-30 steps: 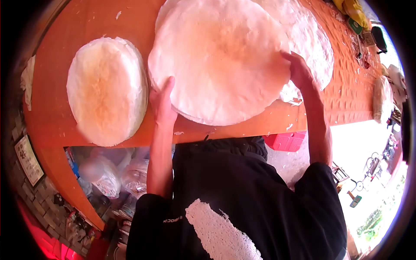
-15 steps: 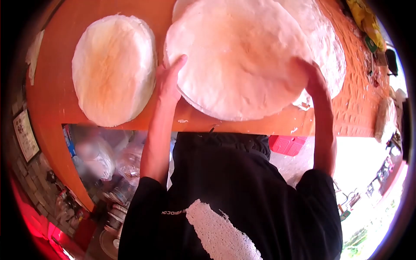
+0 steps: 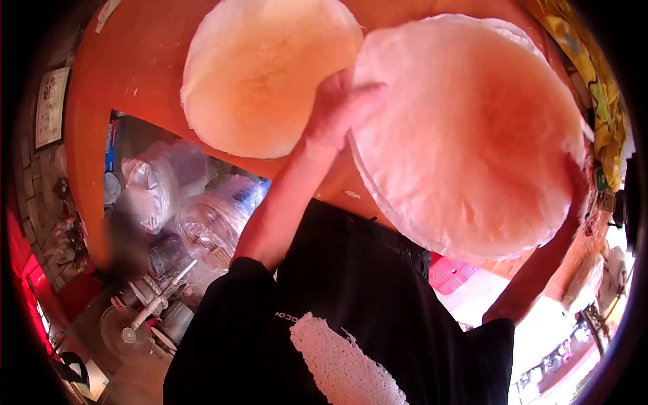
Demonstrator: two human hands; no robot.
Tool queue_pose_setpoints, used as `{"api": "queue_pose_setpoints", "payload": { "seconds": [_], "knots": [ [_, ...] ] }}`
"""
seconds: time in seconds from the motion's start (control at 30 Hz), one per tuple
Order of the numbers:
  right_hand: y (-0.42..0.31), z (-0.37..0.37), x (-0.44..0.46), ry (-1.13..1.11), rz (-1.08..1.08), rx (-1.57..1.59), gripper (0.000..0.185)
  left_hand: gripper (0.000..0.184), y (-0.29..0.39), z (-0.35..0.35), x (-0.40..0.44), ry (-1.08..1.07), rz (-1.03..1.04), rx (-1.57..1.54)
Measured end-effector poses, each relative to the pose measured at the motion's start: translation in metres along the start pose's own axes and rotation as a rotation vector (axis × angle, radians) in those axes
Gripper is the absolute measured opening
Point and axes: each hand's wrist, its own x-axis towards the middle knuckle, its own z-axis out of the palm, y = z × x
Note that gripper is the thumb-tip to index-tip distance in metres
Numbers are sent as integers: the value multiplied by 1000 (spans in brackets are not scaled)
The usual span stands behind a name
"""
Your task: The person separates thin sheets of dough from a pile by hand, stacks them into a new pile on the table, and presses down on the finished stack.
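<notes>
1. A round pad [image 3: 466,135] spans the space between a worker's left hand [image 3: 347,104], at its left rim, and right hand [image 3: 575,185], at its right.
2. A second pad [image 3: 266,74] lies on the table [image 3: 145,71], left of the first, partly behind the left hand.
3. Plastic-wrapped bundles [image 3: 212,219] sit below the tabletop at left; a fan [image 3: 128,334] is nearer the worker.
4. A crate [image 3: 451,273] sits right of the worker's torso [image 3: 358,277], below the first pad.
5. Bunched cloth [image 3: 604,101] lies far right, beyond that pad.
</notes>
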Motion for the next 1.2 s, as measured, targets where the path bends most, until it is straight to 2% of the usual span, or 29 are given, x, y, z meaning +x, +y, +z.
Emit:
{"api": "queue_pose_setpoints", "payload": {
  "seconds": [0.07, 0.1, 0.13, 0.17, 0.2, 0.3, 0.33, 0.37, 0.4, 0.43, 0.5, 0.57, 0.6, 0.63, 0.67, 0.73, 0.77, 0.8, 0.83, 0.87, 0.9, 0.97, 1.07, 1.1, 1.13, 1.17, 1.2],
  "knots": [
    [-32, 56, 6, 4, 0, 1, 60, 38, 38, -27, -4, 103, 11, 54],
    [-38, 77, 13, -72, -123, -116, 56, 40, 55, -51, -3, 159, -9, 76],
    [-34, 79, 41, -104, -86, -208, 55, 41, 73, -78, -4, 217, -33, 99],
    [-25, 99, 63, -107, -83, -208, 55, 41, 93, -92, -13, 237, 37, 67],
    [-9, 122, 86, -243, -130, -117, 50, 40, 112, -107, -20, 255, 109, 36],
    [27, 191, 114, -634, -268, 159, 42, 47, 143, -184, -28, 333, 158, 42],
    [10, 270, 69, -513, -234, 75, 30, 49, 150, -203, -31, 358, 168, 48],
    [18, 303, 65, -628, -179, 233, 27, 51, 152, -228, -29, 389, 162, 91],
    [42, 308, 83, -978, -341, 191, 27, 51, 146, -263, -24, 385, 155, 91],
    [44, 332, 73, -948, -196, 40, 29, 49, 136, -301, -14, 423, 106, 146],
    [81, 355, 77, -663, -135, -204, 37, 44, 121, -320, -4, 472, 69, 250],
    [87, 352, 80, -631, 134, -83, 41, 43, 124, -323, -5, 484, 55, 221],
    [59, 350, 61, -641, 67, -122, 46, 42, 128, -321, -11, 514, 48, 193],
    [46, 350, 47, -650, 5, -160, 50, 41, 133, -313, -18, 453, 70, 202],
    [48, 352, 47, -637, 13, -160, 50, 41, 130, -316, -24, 444, 59, 203],
    [50, 357, 63, -190, -152, -538, 67, 39, 122, -327, -31, 752, 218, 354],
    [80, 349, 91, -127, -338, -535, 55, 39, 119, -329, -34, 736, 210, 358],
    [93, 356, 104, -114, -327, -536, 55, 41, 116, -330, -37, 664, 161, 203],
    [102, 368, 110, -244, -386, -308, 43, 43, 113, -331, -39, 593, 108, 48],
    [111, 378, 110, -367, -443, -77, 33, 43, 106, -326, -37, 583, 94, 53],
    [123, 385, 108, -352, -438, -79, 33, 46, 96, -316, -33, 587, 87, 43],
    [140, 399, 103, -138, -785, -435, 43, 53, 89, -311, -29, 568, 111, 112],
    [135, 402, 92, -168, -652, -501, 51, 52, 84, -316, -27, 604, 108, 233],
    [130, 405, 89, -95, -500, -646, 42, 52, 82, -325, -27, 576, 100, 233],
    [133, 406, 88, -121, -557, -519, 57, 51, 78, -338, -27, 578, 99, 259],
    [135, 403, 84, -178, -592, -411, 50, 50, 73, -340, -22, 569, 102, 276],
    [140, 400, 86, -47, -704, -508, 66, 49, 74, -331, -22, 558, 98, 216]
  ]
}}
